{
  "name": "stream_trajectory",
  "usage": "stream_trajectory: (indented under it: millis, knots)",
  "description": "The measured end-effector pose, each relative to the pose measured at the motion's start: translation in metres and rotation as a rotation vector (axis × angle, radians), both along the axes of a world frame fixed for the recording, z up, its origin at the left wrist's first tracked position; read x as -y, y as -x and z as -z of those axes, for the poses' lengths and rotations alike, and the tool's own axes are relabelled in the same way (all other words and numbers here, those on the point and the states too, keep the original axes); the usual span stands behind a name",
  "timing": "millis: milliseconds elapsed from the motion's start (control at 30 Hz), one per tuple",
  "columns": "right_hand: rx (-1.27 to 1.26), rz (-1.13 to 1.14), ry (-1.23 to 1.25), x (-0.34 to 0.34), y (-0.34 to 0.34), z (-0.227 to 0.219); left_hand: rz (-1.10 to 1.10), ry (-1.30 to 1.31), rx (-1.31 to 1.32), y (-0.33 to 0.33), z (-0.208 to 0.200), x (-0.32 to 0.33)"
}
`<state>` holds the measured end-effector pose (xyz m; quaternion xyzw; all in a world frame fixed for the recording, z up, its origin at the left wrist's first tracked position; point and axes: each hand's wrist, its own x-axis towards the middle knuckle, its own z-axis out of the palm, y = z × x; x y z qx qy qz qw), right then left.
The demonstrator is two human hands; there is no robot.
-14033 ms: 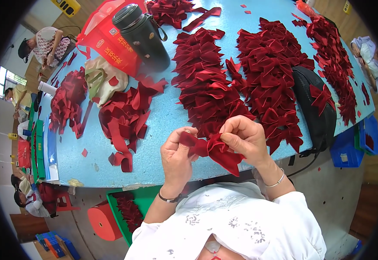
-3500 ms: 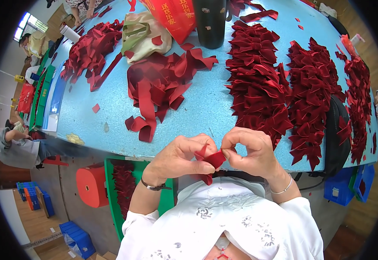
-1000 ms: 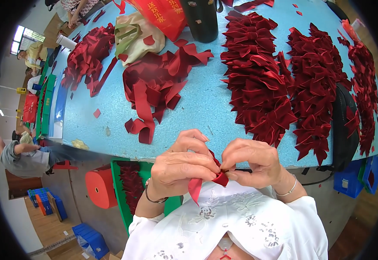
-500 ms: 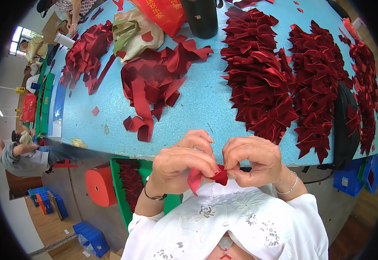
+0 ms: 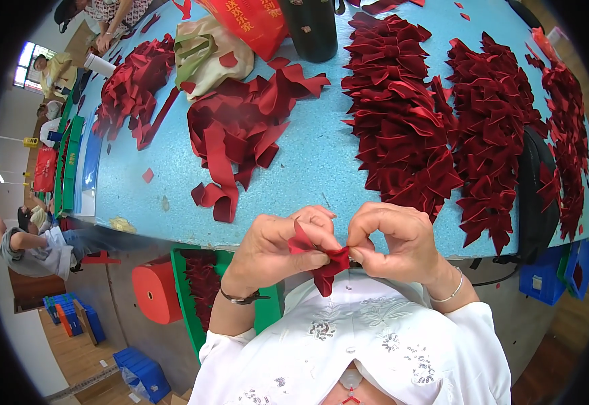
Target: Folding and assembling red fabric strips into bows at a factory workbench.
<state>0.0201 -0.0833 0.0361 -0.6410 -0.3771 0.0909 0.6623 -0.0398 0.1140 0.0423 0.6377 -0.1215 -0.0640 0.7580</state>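
Note:
Just off the table's near edge, a dark red ribbon bow (image 5: 330,268) is between my two hands. My left hand (image 5: 277,246) pinches it, thumb on top, with one pointed end standing up between the fingers. My right hand (image 5: 399,243) has thumb and forefinger closed on the bow's right side, where the exact grip is partly hidden. Straight ahead lies a loose heap of red ribbon strips (image 5: 237,128), one long strip trailing toward me. To its right, finished-looking red bows are stacked in a long thick row (image 5: 402,115).
More bow rows (image 5: 490,128) cover the blue table (image 5: 294,196) at right, beside a black bag (image 5: 534,189). A dark bottle (image 5: 310,30), cloth bag (image 5: 213,54) and red bag (image 5: 250,23) stand at the back. Below left are a green crate (image 5: 188,290) and a red roll (image 5: 156,291). Co-workers sit farther left.
My left hand has turned and shifted its grip, so its thumb now presses on the bow. The ribbon end that hung down now points up. My right hand stays pinched in nearly the same place.

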Motion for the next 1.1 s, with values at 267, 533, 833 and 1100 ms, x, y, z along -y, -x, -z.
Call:
stream_trajectory:
  millis: [267,533,833,1100]
  knots:
    - [-0.023,0.035,-0.013,0.0,-0.001,0.003,0.052,0.006,-0.09,-0.005,-0.006,0.003]
    - [-0.096,-0.014,-0.001,0.0,-0.001,0.003,0.228,-0.174,0.082,-0.013,-0.005,-0.008]
    - [-0.302,0.008,-0.152,-0.011,-0.001,0.009,-0.093,0.202,-0.324,-0.006,-0.002,0.003]
    - [-0.509,-0.02,-0.079,-0.006,0.0,0.005,-0.03,0.314,-0.422,-0.004,0.005,-0.004]
